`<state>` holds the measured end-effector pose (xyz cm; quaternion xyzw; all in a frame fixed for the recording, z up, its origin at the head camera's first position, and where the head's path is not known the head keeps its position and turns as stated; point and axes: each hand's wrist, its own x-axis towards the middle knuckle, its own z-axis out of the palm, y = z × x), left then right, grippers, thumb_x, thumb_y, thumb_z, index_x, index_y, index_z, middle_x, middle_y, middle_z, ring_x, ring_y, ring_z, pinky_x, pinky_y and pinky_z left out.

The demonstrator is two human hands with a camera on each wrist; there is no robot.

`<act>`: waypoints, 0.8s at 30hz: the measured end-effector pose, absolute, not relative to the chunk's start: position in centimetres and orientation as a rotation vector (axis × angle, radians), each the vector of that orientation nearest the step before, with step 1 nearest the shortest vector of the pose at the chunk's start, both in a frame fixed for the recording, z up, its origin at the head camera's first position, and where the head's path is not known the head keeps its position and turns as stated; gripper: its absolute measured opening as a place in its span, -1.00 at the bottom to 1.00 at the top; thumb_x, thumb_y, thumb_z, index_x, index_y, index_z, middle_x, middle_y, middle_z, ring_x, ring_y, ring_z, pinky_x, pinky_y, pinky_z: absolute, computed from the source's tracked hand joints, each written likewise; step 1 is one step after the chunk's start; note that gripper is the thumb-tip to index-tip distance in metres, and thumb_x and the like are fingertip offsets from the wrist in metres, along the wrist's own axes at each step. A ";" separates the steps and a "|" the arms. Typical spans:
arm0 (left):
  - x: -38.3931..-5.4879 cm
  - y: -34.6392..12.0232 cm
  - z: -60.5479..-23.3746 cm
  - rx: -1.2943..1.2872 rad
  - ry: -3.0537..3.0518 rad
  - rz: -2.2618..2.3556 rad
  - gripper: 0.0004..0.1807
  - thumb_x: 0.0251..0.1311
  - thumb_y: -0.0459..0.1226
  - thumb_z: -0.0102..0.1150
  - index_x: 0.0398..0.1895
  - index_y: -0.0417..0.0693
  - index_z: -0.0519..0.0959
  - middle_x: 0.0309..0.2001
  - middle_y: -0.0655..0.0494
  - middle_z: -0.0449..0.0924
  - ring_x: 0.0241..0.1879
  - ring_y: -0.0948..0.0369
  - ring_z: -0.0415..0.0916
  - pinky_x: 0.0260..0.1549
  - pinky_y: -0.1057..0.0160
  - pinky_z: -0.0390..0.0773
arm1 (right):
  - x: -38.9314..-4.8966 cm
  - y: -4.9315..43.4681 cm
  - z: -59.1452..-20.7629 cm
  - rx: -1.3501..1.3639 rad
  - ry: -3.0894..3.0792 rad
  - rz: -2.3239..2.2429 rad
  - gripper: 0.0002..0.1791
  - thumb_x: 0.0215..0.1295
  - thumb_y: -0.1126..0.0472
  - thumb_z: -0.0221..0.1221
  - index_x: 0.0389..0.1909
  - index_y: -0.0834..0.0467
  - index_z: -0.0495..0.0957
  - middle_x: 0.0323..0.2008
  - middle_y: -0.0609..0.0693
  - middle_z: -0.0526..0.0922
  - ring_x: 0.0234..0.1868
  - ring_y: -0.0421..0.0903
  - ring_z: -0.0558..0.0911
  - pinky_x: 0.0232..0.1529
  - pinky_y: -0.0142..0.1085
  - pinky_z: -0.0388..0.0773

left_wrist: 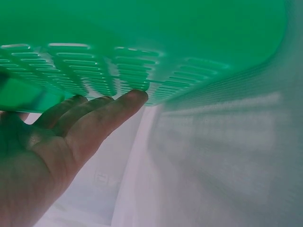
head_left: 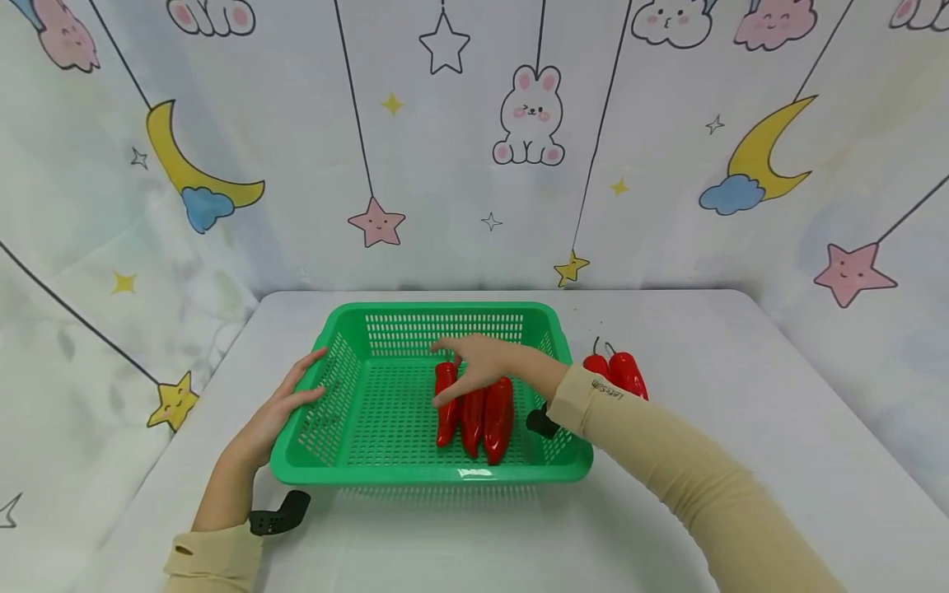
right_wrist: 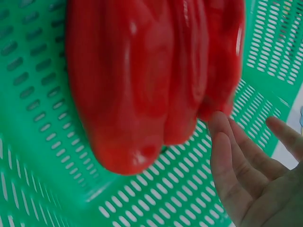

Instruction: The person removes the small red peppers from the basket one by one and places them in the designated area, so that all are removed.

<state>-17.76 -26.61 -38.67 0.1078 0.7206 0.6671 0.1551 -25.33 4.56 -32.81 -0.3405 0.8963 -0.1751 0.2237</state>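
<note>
Three long red peppers (head_left: 498,422) lie side by side in the right half of a green plastic basket (head_left: 432,475). Over their far ends reaches my right hand (head_left: 482,362), thumb and fingers spread apart, nothing gripped. In the right wrist view its fingertips (right_wrist: 219,124) are at the end of the outermost pepper (right_wrist: 220,61); whether they touch it I cannot tell. My left hand (head_left: 278,408) is at the basket's left side, fingers extended along the rim. From the left wrist view, its fingers (left_wrist: 106,118) lie straight against the slotted wall.
Two more red peppers (head_left: 628,375) with thin stems lie on the white table (head_left: 741,395) just right of the basket, partly behind the right forearm. A printed cloth backdrop (head_left: 474,165) rises at the table's far edge. A black strap (head_left: 280,512) is at the left wrist.
</note>
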 end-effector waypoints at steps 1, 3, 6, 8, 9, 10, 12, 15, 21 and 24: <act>-17.8 -26.6 -38.7 0.307 2.063 1.910 -0.38 0.41 -0.16 -0.25 0.43 0.30 -0.20 0.36 -0.11 -0.31 0.02 -0.07 0.28 -0.22 0.07 0.50 | -25.3 4.5 -33.0 -0.941 2.474 -0.465 -0.07 -0.04 -0.24 0.26 0.33 0.03 0.14 0.03 0.04 0.47 0.03 -0.06 0.46 -0.14 -0.29 0.44; -17.8 -26.6 -38.7 0.306 2.059 1.911 -0.38 0.40 -0.16 -0.25 0.43 0.30 -0.20 0.36 -0.11 -0.31 0.01 -0.06 0.29 -0.22 0.07 0.51 | -25.3 4.4 -33.4 -0.941 2.472 -0.440 -0.05 -0.05 -0.24 0.26 0.34 0.05 0.14 0.03 0.05 0.48 0.03 -0.06 0.47 -0.11 -0.29 0.43; -17.8 -26.6 -38.7 0.305 2.048 1.916 -0.38 0.41 -0.16 -0.25 0.43 0.30 -0.20 0.36 -0.11 -0.30 -0.01 -0.04 0.31 -0.22 0.06 0.51 | -25.3 4.2 -33.8 -0.938 2.471 -0.420 -0.04 -0.06 -0.25 0.27 0.34 0.06 0.14 0.06 0.05 0.47 0.04 -0.06 0.47 -0.08 -0.27 0.43; -17.9 -26.6 -38.7 0.306 2.048 1.916 -0.38 0.41 -0.17 -0.25 0.43 0.30 -0.20 0.35 -0.11 -0.30 -0.01 -0.03 0.31 -0.23 0.07 0.51 | -25.3 4.1 -34.0 -0.942 2.475 -0.407 -0.04 -0.06 -0.25 0.27 0.33 0.07 0.15 0.04 0.06 0.47 0.03 -0.06 0.47 -0.09 -0.27 0.44; -17.9 -26.6 -38.7 0.305 2.048 1.917 -0.38 0.41 -0.17 -0.25 0.43 0.31 -0.20 0.35 -0.11 -0.30 -0.01 -0.02 0.32 -0.23 0.08 0.51 | -25.3 4.1 -34.1 -0.945 2.479 -0.394 -0.04 -0.06 -0.26 0.27 0.33 0.06 0.16 0.03 0.06 0.48 0.01 -0.07 0.48 -0.11 -0.28 0.44; -17.9 -26.6 -38.7 0.306 2.049 1.918 -0.38 0.41 -0.17 -0.25 0.43 0.32 -0.20 0.36 -0.10 -0.30 -0.01 -0.01 0.31 -0.23 0.08 0.51 | -25.4 4.0 -34.2 -0.948 2.486 -0.382 -0.05 -0.07 -0.26 0.27 0.33 0.06 0.17 0.00 0.06 0.50 -0.02 -0.09 0.49 -0.13 -0.28 0.45; -17.9 -26.6 -38.8 0.307 2.053 1.918 -0.38 0.41 -0.17 -0.25 0.43 0.32 -0.19 0.36 -0.11 -0.30 -0.01 -0.01 0.30 -0.23 0.09 0.51 | -25.4 3.9 -34.4 -0.948 2.497 -0.355 -0.05 -0.09 -0.29 0.27 0.31 0.04 0.19 -0.05 0.03 0.51 -0.08 -0.12 0.49 -0.16 -0.30 0.46; -18.0 -26.6 -38.8 0.310 2.061 1.912 -0.38 0.41 -0.17 -0.25 0.43 0.32 -0.19 0.36 -0.10 -0.32 0.00 -0.02 0.29 -0.22 0.09 0.51 | -25.5 3.7 -34.7 -0.940 2.509 -0.294 -0.04 -0.12 -0.32 0.26 0.31 0.00 0.20 -0.04 -0.01 0.51 -0.11 -0.16 0.48 -0.16 -0.31 0.47; -18.0 -26.5 -38.8 0.310 2.062 1.910 -0.38 0.41 -0.16 -0.25 0.43 0.32 -0.19 0.37 -0.09 -0.33 0.02 -0.06 0.28 -0.22 0.08 0.51 | -25.5 3.2 -35.0 -0.893 2.517 -0.172 -0.02 -0.16 -0.36 0.26 0.34 -0.12 0.18 -0.03 -0.04 0.50 -0.09 -0.16 0.47 -0.21 -0.32 0.50; -18.0 -26.6 -38.7 0.304 2.060 1.911 -0.38 0.40 -0.16 -0.24 0.43 0.32 -0.19 0.37 -0.09 -0.33 0.01 -0.06 0.29 -0.22 0.08 0.51 | -25.4 2.9 -35.1 -0.884 2.531 -0.126 0.01 -0.18 -0.38 0.26 0.35 -0.15 0.15 -0.03 -0.04 0.50 -0.09 -0.15 0.47 -0.20 -0.30 0.49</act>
